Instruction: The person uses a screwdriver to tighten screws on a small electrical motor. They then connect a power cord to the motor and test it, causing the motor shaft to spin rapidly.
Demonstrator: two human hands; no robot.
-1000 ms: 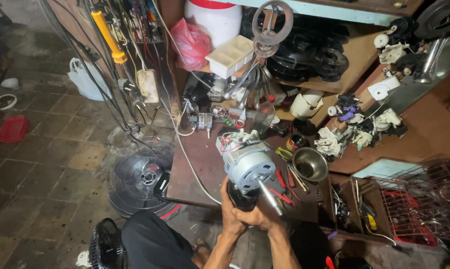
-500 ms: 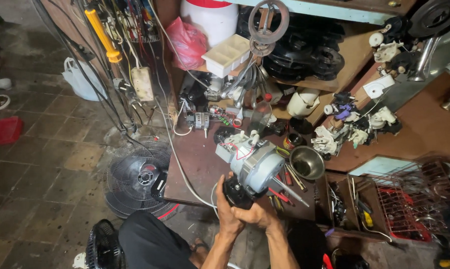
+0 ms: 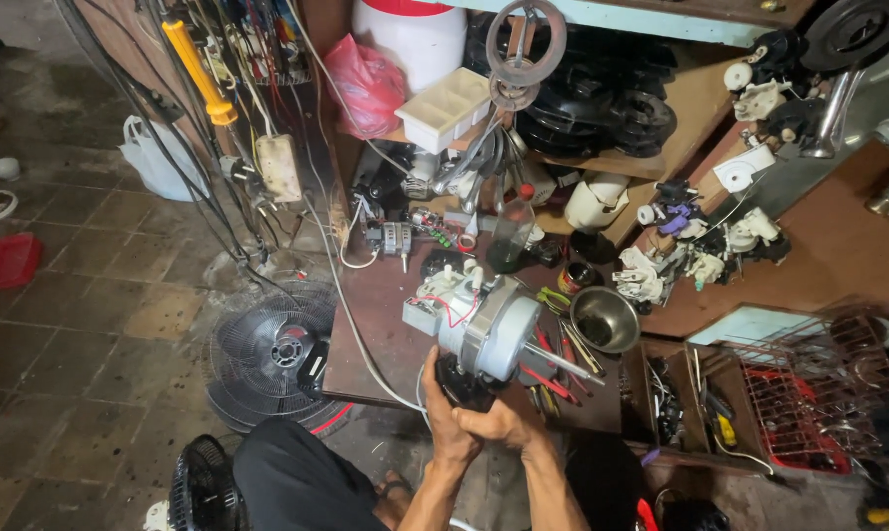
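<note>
A grey fan motor (image 3: 484,329) with a protruding steel shaft, red wires and a white plastic block on top stands tilted at the near edge of the dark brown workbench (image 3: 376,315). My left hand (image 3: 443,413) grips the black base under the motor from the left. My right hand (image 3: 499,425) closes on the same base from the right, fingers meeting the left hand. A white cable (image 3: 351,315) runs from the motor area up across the bench.
A steel bowl (image 3: 605,318) and red-handled tools (image 3: 553,379) lie right of the motor. A dark bottle (image 3: 511,236) stands behind it. Fan grilles (image 3: 272,354) lie on the tiled floor at left. A red wire basket (image 3: 818,393) sits at right. Shelves above hold black fan parts.
The motor has tilted and shifted slightly right in my hands, its shaft now pointing right toward the bowl. Both hands stay clasped on its base.
</note>
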